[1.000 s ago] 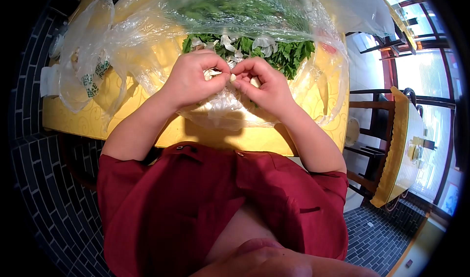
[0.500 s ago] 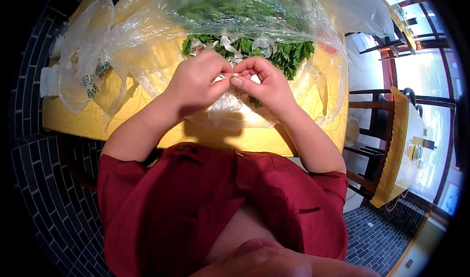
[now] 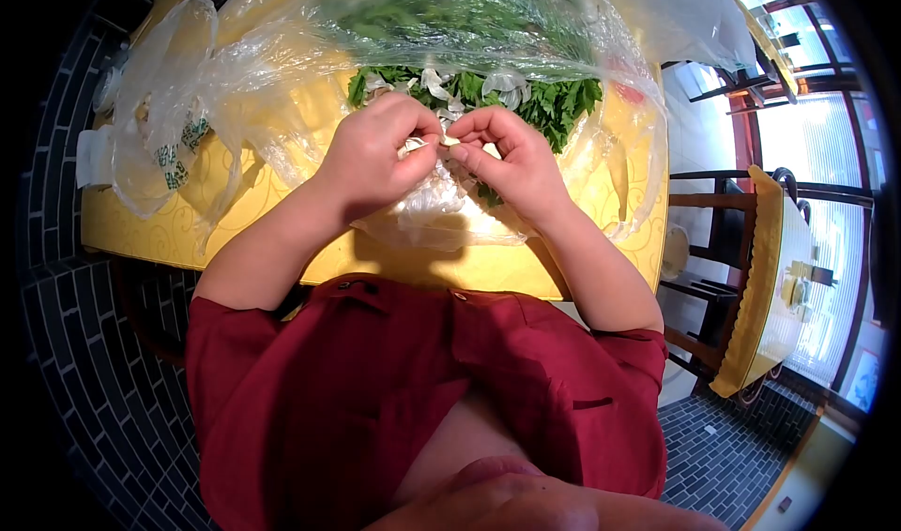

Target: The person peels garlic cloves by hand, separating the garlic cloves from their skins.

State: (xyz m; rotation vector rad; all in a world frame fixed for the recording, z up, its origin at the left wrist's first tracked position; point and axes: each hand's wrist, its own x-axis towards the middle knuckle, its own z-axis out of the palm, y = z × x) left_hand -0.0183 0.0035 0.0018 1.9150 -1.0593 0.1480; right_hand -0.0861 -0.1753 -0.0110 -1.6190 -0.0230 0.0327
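A small pale garlic clove (image 3: 450, 142) is pinched between the fingertips of both hands. My left hand (image 3: 380, 151) is closed, thumb and forefinger together at the clove's left side, with something white, perhaps more garlic, tucked behind the thumb. On the other side, my right hand (image 3: 514, 162) grips the clove between thumb and forefinger; another whitish piece shows in its curled fingers. Papery garlic skins (image 3: 435, 83) lie just beyond the hands on green leafy herbs (image 3: 561, 111). Crumpled clear plastic (image 3: 422, 203) with pale scraps lies under the hands.
A large clear plastic bag (image 3: 469, 20) covers more greens at the back of the yellow-covered table (image 3: 141, 221). Another clear bag (image 3: 155, 90) with green print sits at the left. A second table (image 3: 774, 278) and dark wooden chairs (image 3: 704, 240) stand to the right.
My fingertips have shifted slightly, and more of the clove's pale surface shows between them. White pieces inside both hands are more visible. The surroundings look the same.
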